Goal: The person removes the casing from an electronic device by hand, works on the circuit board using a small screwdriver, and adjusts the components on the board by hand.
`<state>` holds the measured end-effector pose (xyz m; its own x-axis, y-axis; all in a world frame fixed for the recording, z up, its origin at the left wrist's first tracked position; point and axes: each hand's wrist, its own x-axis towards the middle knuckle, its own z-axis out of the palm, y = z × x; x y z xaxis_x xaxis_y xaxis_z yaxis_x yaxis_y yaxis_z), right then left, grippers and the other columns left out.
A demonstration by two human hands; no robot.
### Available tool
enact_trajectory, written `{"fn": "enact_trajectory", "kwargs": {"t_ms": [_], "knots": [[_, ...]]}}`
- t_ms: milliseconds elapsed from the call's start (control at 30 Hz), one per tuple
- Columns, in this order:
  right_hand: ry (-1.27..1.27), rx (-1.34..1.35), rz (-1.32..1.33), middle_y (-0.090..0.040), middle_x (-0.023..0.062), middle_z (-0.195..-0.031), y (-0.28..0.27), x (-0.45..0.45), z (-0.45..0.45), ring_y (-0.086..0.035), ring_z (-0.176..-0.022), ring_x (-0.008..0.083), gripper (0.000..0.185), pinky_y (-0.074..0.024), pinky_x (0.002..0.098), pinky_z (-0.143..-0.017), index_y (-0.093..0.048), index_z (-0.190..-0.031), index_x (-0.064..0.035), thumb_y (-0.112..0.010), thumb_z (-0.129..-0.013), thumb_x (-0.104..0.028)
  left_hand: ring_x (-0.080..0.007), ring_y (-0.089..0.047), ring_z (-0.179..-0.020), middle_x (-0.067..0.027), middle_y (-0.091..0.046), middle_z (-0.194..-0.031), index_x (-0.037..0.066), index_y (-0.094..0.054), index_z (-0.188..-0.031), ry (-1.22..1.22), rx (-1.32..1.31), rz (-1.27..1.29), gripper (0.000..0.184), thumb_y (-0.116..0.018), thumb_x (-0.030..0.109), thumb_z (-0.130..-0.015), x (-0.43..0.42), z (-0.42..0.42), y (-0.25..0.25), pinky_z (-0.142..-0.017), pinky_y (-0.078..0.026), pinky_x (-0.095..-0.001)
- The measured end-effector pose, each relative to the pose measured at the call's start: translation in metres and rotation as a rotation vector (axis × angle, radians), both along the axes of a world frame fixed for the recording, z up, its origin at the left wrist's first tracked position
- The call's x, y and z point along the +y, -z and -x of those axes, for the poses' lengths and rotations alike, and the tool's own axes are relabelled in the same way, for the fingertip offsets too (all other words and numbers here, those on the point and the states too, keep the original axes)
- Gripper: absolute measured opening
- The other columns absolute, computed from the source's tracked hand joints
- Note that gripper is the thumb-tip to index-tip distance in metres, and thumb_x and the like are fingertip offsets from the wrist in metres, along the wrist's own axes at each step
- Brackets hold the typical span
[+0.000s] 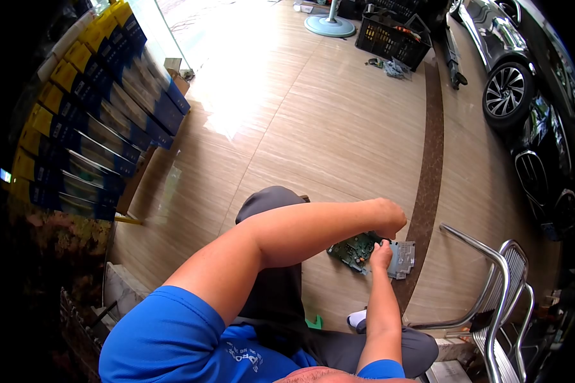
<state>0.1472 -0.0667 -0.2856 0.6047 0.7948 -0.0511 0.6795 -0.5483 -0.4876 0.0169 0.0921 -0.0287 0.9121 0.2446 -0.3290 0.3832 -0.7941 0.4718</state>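
Note:
A green circuit board (pixel 355 251) with small components lies low in front of me, beside my bent legs. A pale grey metal plate (pixel 402 258) with holes adjoins its right side. My left hand (pixel 390 217) is closed in a fist just above the far edge of the board; its fingers curl out of sight and hide what they hold. Over the seam between board and plate, my right hand (pixel 381 255) is closed, with thumb and fingertips together at a small dark spot. What is between those fingertips is too small to make out.
A metal-framed chair (pixel 505 281) stands at right, with a black car (pixel 524 115) beyond. A rack of blue-and-yellow packages (pixel 102 108) is at left. Farther off are a black crate (pixel 393 41), loose parts (pixel 393 67) and a round stand base (pixel 329 26) on the tiled floor (pixel 287 140).

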Motion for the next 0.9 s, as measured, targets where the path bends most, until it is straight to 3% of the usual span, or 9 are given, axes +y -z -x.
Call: {"fn": "enact_trajectory", "kwargs": {"t_ms": [200, 267, 333, 367, 467, 633, 900], "knots": [[0.006, -0.035, 0.156, -0.066, 0.0246, -0.085, -0.007, -0.002, -0.003, -0.062, -0.084, 0.0459, 0.024, -0.0489, 0.0501, -0.074, -0.064, -0.089, -0.0021, -0.068, -0.086, -0.025, -0.031, -0.068, -0.097, -0.0146, -0.072, -0.1, 0.007, -0.075, -0.097, -0.029, -0.003, 0.021, 0.03, -0.072, 0.028, -0.077, -0.001, 0.006, -0.006, -0.081, -0.055, -0.0423], [-0.004, 0.046, 0.098, -0.066, 0.0253, -0.091, -0.014, 0.002, 0.001, -0.062, -0.089, 0.0466, 0.019, -0.0485, 0.051, -0.076, -0.066, -0.099, -0.0054, -0.065, -0.086, -0.02, -0.0307, -0.069, -0.097, -0.0142, -0.072, -0.1, 0.007, -0.075, -0.097, -0.069, -0.047, 0.059, 0.028, -0.07, 0.024, -0.075, -0.001, 0.003, 0.006, -0.08, -0.055, -0.0427], [-0.071, 0.039, 0.117, -0.066, 0.0257, -0.097, 0.001, -0.001, -0.007, -0.062, -0.094, 0.045, 0.026, -0.049, 0.0498, -0.08, -0.065, -0.113, -0.0084, -0.059, -0.088, -0.016, -0.0311, -0.069, -0.097, -0.0135, -0.072, -0.1, 0.009, -0.075, -0.097, -0.064, -0.004, 0.053, 0.028, -0.068, 0.023, -0.074, 0.0, -0.003, 0.014, -0.08, -0.055, -0.0434], [-0.081, 0.061, 0.13, -0.066, 0.0257, -0.098, -0.003, -0.002, -0.006, -0.062, -0.096, 0.0444, 0.027, -0.0489, 0.0493, -0.081, -0.065, -0.114, -0.0083, -0.058, -0.088, -0.014, -0.0363, -0.066, -0.101, -0.0192, -0.069, -0.104, 0.006, -0.066, -0.114, -0.041, 0.118, 0.127, 0.038, -0.066, 0.027, -0.082, 0.0, 0.002, -0.009, -0.085, -0.053, -0.0473], [-0.074, 0.029, 0.039, -0.066, 0.0245, -0.102, 0.023, -0.008, -0.014, -0.063, -0.099, 0.0421, 0.027, -0.0497, 0.047, -0.085, -0.066, -0.113, -0.0065, -0.058, -0.087, -0.013, -0.0364, -0.065, -0.102, -0.0192, -0.069, -0.105, 0.005, -0.064, -0.115, 0.032, 0.075, 0.07, 0.043, -0.066, 0.032, -0.082, 0.004, -0.004, 0.003, -0.085, -0.053, -0.045], [-0.071, -0.014, 0.065, -0.069, 0.0212, -0.101, 0.012, -0.007, -0.016, -0.065, -0.096, 0.0387, 0.025, -0.0511, 0.046, -0.086, -0.067, -0.11, -0.0052, -0.061, -0.087, -0.012, -0.0357, -0.063, -0.105, -0.0188, -0.068, -0.108, 0.003, -0.062, -0.113, 0.104, 0.089, 0.019, 0.04, -0.066, 0.03, -0.084, 0.007, -0.007, -0.001, -0.088, -0.051, -0.0452], [-0.134, -0.04, 0.067, -0.069, 0.023, -0.098, 0.006, -0.011, -0.015, -0.066, -0.094, 0.0388, 0.024, -0.0512, 0.0465, -0.085, -0.065, -0.109, -0.003, -0.061, -0.088, -0.013, -0.0353, -0.063, -0.104, -0.0176, -0.068, -0.105, 0.002, -0.062, -0.11, 0.088, 0.077, 0.029, 0.037, -0.066, 0.029, -0.085, 0.002, -0.006, -0.01, -0.088, -0.051, -0.0453]]}}
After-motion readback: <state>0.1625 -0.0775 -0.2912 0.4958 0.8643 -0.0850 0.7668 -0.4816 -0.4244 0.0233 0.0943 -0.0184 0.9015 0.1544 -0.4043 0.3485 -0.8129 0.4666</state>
